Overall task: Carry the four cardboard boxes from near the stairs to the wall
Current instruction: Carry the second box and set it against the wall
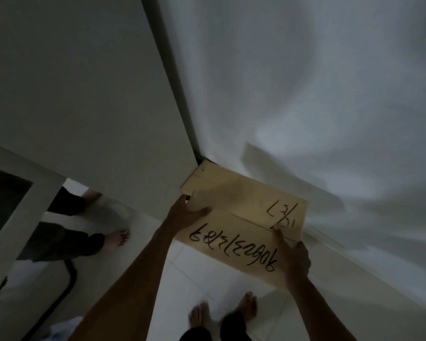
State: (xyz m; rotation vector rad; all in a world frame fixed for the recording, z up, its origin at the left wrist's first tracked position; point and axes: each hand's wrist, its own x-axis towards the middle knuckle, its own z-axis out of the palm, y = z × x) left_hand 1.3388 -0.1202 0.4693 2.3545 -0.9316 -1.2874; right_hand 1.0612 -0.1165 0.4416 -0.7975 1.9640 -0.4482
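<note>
A cardboard box (244,217) sat low in the corner where a pale wall (330,94) met a white panel (84,94), its far end tucked against the corner and its long side running along the wall. Whether it rested on the tiled floor (182,274) or was held just above it could not be told. The top showed two closed flaps with black marker writing, upside down to the camera. The nearer flap carried a long handwritten string that looked like digits mixed with other strokes; it could not be read with confidence. The farther flap bore a short mark near the right end, something like "L7" with a slash, also unclear.

The left hand (186,212) gripped the box's left edge, fingers (202,210) curled over onto the top. The right hand (295,257) held the near right corner, fingers wrapped around the edge with one fingertip pressed on the flap seam.

Bare feet (224,311) stood on the floor below the box. At the left, a mirror (22,205) in a white frame reflected dark trousers and a bare foot. The scene was dim.
</note>
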